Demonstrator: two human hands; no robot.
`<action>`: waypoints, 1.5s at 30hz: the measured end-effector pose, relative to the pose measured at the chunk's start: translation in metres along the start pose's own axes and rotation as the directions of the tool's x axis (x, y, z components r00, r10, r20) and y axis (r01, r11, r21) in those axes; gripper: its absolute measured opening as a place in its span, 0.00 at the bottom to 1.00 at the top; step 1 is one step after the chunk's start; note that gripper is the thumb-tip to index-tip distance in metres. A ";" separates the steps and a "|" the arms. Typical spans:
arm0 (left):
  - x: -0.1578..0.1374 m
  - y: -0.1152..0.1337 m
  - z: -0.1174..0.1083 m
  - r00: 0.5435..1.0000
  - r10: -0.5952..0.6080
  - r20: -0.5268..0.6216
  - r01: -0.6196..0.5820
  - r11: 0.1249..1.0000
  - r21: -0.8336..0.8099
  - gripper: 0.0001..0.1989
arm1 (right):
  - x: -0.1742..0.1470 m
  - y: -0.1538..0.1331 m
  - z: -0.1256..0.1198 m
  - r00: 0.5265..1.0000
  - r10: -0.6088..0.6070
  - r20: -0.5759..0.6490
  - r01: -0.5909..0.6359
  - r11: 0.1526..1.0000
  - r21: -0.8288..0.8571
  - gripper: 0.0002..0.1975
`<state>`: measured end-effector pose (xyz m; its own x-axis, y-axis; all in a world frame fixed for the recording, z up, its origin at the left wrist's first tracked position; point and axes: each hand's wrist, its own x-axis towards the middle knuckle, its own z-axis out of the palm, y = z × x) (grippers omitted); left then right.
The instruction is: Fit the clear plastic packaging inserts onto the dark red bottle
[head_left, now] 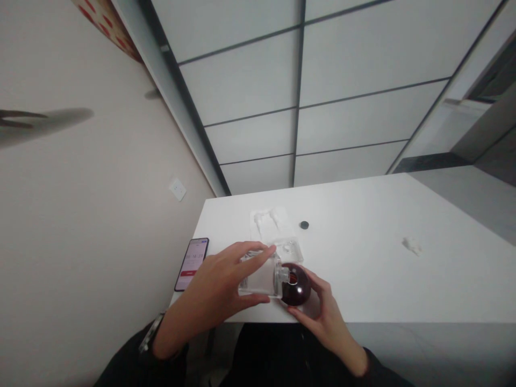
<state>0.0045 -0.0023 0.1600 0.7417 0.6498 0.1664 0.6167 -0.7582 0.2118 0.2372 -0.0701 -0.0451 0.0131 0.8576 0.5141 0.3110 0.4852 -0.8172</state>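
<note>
My left hand [229,274] is closed around a square clear glass bottle [260,277], which lies tilted on its side with its neck pointing right. The bottle's mouth meets the opening of a round dark red-brown glass bottle [297,294]; whether liquid passes between them I cannot tell. Fingers and thumb of my right hand [322,312] grip the round bottle from its right side, near the table's front edge. Just behind both hands sits a small clear plastic tray [294,250], partly hidden by the left hand. A small dark round cap [305,225] lies farther back.
On the white table [355,258], a thin white sheet or wrapper [268,217] lies behind the tray. A phone [192,263] with a lit screen rests at the left edge by the wall. Crumpled white tissue [411,246] lies to the right. Paneled sliding doors [258,97] stand behind the table.
</note>
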 end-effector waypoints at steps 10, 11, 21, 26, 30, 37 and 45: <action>0.003 0.003 -0.004 1.000 0.022 0.008 -0.022 0.998 0.051 0.45 | 0.000 0.000 0.000 1.000 0.000 -0.024 0.000 1.000 -0.003 0.40; 0.002 0.002 -0.004 1.000 0.023 0.007 -0.024 0.998 0.056 0.46 | 0.001 -0.001 0.000 1.000 -0.003 -0.028 0.003 1.000 -0.004 0.40; 0.003 0.003 -0.006 1.000 0.023 0.019 -0.024 0.997 0.067 0.46 | 0.000 -0.001 0.000 0.999 -0.010 -0.041 0.009 1.000 -0.020 0.38; 0.002 0.004 -0.006 1.000 0.022 0.015 -0.023 0.997 0.073 0.45 | 0.000 0.000 0.000 1.000 -0.013 -0.026 0.013 1.000 -0.028 0.38; 0.003 0.004 -0.006 0.999 0.033 0.012 -0.034 0.996 0.077 0.46 | 0.000 0.000 -0.001 1.000 -0.019 -0.015 0.018 0.999 -0.035 0.39; 0.004 0.005 -0.006 0.999 0.034 0.009 -0.035 0.997 0.075 0.46 | 0.000 -0.001 -0.002 1.000 -0.012 -0.015 0.011 0.998 -0.054 0.39; 0.003 0.004 -0.009 0.999 0.030 0.021 -0.032 0.995 0.093 0.45 | -0.002 0.002 -0.001 1.000 0.008 -0.009 -0.008 1.000 -0.017 0.40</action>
<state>0.0068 -0.0034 0.1697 0.7652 0.6254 0.1527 0.6145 -0.7803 0.1160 0.2382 -0.0709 -0.0472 0.0244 0.8599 0.5099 0.3268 0.4751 -0.8170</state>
